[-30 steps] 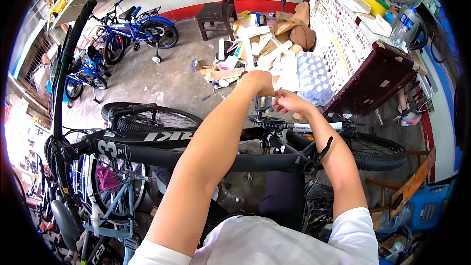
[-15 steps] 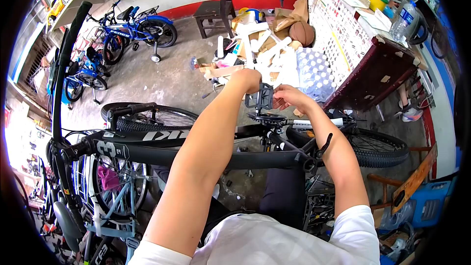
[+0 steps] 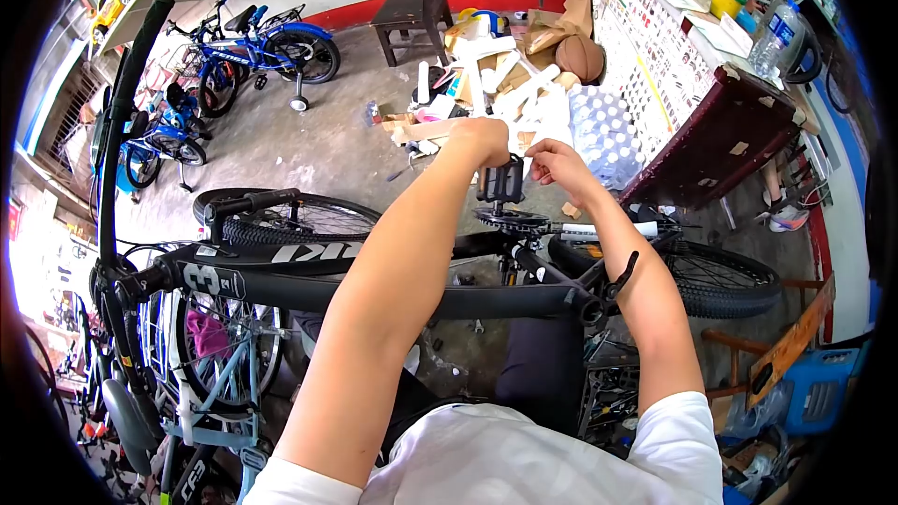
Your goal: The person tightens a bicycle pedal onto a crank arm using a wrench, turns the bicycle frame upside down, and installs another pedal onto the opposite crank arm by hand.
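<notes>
A black bicycle (image 3: 402,297) with white lettering lies across in front of me, its crank area beneath my hands. The black platform pedal (image 3: 501,183) stands above the chainring (image 3: 513,221). My left hand (image 3: 481,138) is curled at the pedal's upper left edge, its back toward me. Its fingertips are hidden, so I cannot make out what they grip. My right hand (image 3: 559,170) is just right of the pedal, apart from it, with fingers bent and the thumb close to the index finger. Whatever is pinched there, if anything, is too small to name.
A light-blue bicycle (image 3: 238,379) stands close at the left. Small blue children's bikes (image 3: 267,51) are at the back left, beside a dark chair (image 3: 412,14). Cardboard and packaging (image 3: 496,84) lie ahead near a basketball (image 3: 580,58). A dark red cabinet (image 3: 716,145) stands right.
My right hand has moved up and slightly right, away from the pedal. The pedal has turned a little. My left hand has shifted slightly right and up.
</notes>
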### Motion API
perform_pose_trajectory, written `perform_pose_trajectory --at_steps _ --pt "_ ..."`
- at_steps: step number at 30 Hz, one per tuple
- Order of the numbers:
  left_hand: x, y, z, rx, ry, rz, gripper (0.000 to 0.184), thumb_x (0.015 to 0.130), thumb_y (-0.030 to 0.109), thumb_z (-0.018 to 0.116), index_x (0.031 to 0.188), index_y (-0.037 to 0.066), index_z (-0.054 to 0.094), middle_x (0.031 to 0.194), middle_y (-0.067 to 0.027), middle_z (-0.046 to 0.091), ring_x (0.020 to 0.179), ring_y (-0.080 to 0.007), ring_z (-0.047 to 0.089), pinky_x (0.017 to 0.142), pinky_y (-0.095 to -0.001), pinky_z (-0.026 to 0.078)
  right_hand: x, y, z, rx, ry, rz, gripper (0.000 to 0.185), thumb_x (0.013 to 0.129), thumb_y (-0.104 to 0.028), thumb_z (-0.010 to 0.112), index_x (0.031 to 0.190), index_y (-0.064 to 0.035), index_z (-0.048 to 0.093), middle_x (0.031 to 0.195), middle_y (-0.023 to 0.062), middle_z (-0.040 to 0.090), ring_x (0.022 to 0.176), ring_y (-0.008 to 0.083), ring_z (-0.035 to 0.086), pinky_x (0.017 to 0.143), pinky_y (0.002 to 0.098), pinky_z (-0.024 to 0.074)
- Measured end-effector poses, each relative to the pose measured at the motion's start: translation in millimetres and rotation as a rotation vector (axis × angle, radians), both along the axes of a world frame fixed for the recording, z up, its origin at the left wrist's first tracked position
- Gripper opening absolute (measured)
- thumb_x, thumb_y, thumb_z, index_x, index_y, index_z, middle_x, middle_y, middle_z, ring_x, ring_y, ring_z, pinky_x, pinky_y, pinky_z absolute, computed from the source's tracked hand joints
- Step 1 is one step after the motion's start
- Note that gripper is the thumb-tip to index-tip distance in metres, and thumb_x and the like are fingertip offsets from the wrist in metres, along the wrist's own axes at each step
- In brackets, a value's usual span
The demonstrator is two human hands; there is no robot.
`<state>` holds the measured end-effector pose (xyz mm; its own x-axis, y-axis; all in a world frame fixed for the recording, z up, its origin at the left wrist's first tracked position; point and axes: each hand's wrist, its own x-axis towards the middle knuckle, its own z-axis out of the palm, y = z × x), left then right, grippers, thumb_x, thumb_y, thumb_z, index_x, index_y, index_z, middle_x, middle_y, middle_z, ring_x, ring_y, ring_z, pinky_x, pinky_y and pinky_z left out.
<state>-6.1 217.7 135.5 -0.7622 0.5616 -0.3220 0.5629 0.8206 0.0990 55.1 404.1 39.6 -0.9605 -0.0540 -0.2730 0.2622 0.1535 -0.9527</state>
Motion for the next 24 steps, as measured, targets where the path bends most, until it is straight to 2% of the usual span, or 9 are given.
perform_pose_trajectory --at_steps 3,6,10,11,14,15,16,19,24 --pt "-4 -9 -5 -0.065 -0.023 0.011 0.032 0.082 0.014 0.059 0.109 0.003 0.073 0.112 -0.0191 0.072 0.105 -0.0325 0.070 0.089 -0.0422 0.055 13 -7 11 0.009 -0.067 0.026 0.030 0.095 -0.016 0.053 0.120 -0.0008 0.060 0.106 0.0096 0.067 0.086 0.0173 0.068 0.070 0.0271 0.0509" --pt "9 -8 12 -0.066 0.057 0.131 0.031 0.083 0.013 0.060 0.110 0.004 0.073 0.114 -0.0189 0.071 0.106 -0.0297 0.070 0.089 -0.0416 0.054 9 -3 4 -0.058 -0.125 0.151 0.028 0.093 -0.015 0.053 0.116 -0.0008 0.061 0.101 0.0095 0.069 0.083 0.0178 0.069 0.072 0.0284 0.0524" --pt "14 4 33 -0.002 -0.042 0.217 0.038 0.085 0.032 0.067 0.112 0.006 0.073 0.113 -0.0136 0.073 0.106 -0.0272 0.070 0.089 -0.0396 0.055 8 0 16 -0.150 -0.076 0.183 0.025 0.092 -0.011 0.047 0.106 0.0003 0.065 0.092 0.0105 0.072 0.080 0.0192 0.071 0.072 0.0311 0.0554" --pt "5 6 14 0.203 -0.079 0.279 0.060 0.089 0.056 0.058 0.088 -0.002 0.074 0.071 -0.0146 0.072 0.065 -0.0260 0.072 0.075 -0.0398 0.059 11 -3 21 -0.214 -0.070 0.220 0.025 0.092 -0.010 0.047 0.106 0.0007 0.065 0.095 0.0119 0.072 0.081 0.0192 0.071 0.074 0.0313 0.0553" --pt "16 8 30 0.105 -0.060 0.152 0.066 0.086 0.064 0.059 0.087 -0.001 0.074 0.072 -0.0143 0.072 0.068 -0.0256 0.073 0.069 -0.0403 0.059 12 -5 22 -0.262 -0.057 0.255 0.024 0.093 -0.008 0.047 0.106 0.0002 0.065 0.097 0.0124 0.072 0.080 0.0199 0.071 0.076 0.0317 0.0552" --pt "13 7 21 0.068 -0.020 0.099 0.051 0.085 0.049 0.064 0.092 -0.001 0.074 0.080 -0.0173 0.074 0.078 -0.0280 0.074 0.074 -0.0406 0.058 11 -3 19 -0.212 -0.047 0.233 0.025 0.093 -0.010 0.048 0.110 -0.0011 0.064 0.100 0.0110 0.072 0.083 0.0189 0.070 0.075 0.0314 0.0548" --pt "10 6 16 0.068 -0.018 0.098 0.051 0.085 0.049 0.064 0.092 -0.001 0.074 0.080 -0.0173 0.074 0.078 -0.0280 0.074 0.074 -0.0406 0.058 10 -2 18 -0.162 -0.036 0.211 0.027 0.093 -0.012 0.049 0.114 -0.0024 0.064 0.102 0.0096 0.071 0.086 0.0179 0.070 0.073 0.0311 0.0545" --pt "6 0 17 -0.084 -0.018 0.032 0.033 0.077 0.013 0.058 0.102 -0.003 0.073 0.107 -0.0230 0.072 0.103 -0.0330 0.070 0.087 -0.0430 0.055 11 -8 16 0.011 -0.042 0.025 0.034 0.092 -0.014 0.053 0.124 -0.0031 0.060 0.109 0.0084 0.068 0.092 0.0169 0.067 0.073 0.0317 0.0536" --pt "-1 -7 4 -0.048 -0.082 0.031 0.036 0.078 0.014 0.059 0.108 0.000 0.072 0.114 -0.0218 0.070 0.109 -0.0329 0.068 0.087 -0.0448 0.054 11 -8 4 -0.029 -0.086 0.192 0.047 0.091 -0.013 0.055 0.136 -0.0005 0.052 0.108 0.0090 0.066 0.091 0.0177 0.066 0.072 0.0324 0.0537"
